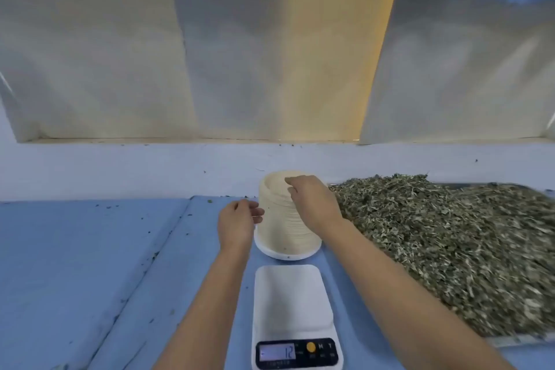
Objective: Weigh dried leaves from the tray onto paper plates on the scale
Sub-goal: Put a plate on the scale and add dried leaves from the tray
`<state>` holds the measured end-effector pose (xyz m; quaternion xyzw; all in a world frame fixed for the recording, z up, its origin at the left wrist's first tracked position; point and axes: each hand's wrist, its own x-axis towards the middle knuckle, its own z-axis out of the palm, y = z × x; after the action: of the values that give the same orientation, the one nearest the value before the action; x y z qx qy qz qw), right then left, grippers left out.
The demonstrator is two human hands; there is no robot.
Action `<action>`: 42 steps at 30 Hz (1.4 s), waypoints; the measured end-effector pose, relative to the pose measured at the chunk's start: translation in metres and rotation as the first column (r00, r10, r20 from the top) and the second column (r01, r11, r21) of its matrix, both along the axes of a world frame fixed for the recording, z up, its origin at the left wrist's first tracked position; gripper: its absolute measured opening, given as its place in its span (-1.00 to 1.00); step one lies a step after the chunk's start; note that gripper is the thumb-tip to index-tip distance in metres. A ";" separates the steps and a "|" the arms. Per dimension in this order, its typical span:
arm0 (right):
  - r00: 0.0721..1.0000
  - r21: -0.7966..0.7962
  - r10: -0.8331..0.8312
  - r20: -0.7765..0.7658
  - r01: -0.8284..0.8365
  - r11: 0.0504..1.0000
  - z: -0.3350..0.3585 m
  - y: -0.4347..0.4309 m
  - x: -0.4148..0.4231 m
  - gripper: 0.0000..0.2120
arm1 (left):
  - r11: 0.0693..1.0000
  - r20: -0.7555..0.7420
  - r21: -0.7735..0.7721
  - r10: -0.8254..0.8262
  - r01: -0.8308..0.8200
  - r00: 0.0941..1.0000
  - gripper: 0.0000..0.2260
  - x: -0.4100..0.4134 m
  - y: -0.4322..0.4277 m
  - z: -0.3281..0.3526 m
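A tall stack of cream paper plates (282, 219) stands on a white dish just beyond the white scale (292, 297). The scale's platform is bare and its display (277, 352) reads 12. My right hand (312, 201) reaches over the stack's top, fingers curled at the rim of the top plate. My left hand (238, 219) touches the stack's left side with curled fingers. A metal tray (510, 347) heaped with dried green leaves (450, 237) lies to the right.
The table is covered in blue cloth (90, 264) with a fold running diagonally on the left and leaf crumbs scattered about. A pale ledge and cream sacks (270, 69) rise behind the stack. The tray's near edge is close to my right forearm.
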<state>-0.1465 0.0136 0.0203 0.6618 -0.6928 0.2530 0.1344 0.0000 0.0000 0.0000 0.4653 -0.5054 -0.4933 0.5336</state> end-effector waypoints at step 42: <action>0.969 -0.395 0.245 0.028 -0.215 0.893 -0.065 0.061 0.023 -0.58 | 0.986 -0.146 0.028 0.167 -0.165 0.975 -0.78 0.010 0.021 -0.033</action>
<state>-0.1238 0.0749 -0.0446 0.6890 -0.5501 0.4248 0.2055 0.0097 0.0212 -0.0332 0.4721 -0.4200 -0.4842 0.6052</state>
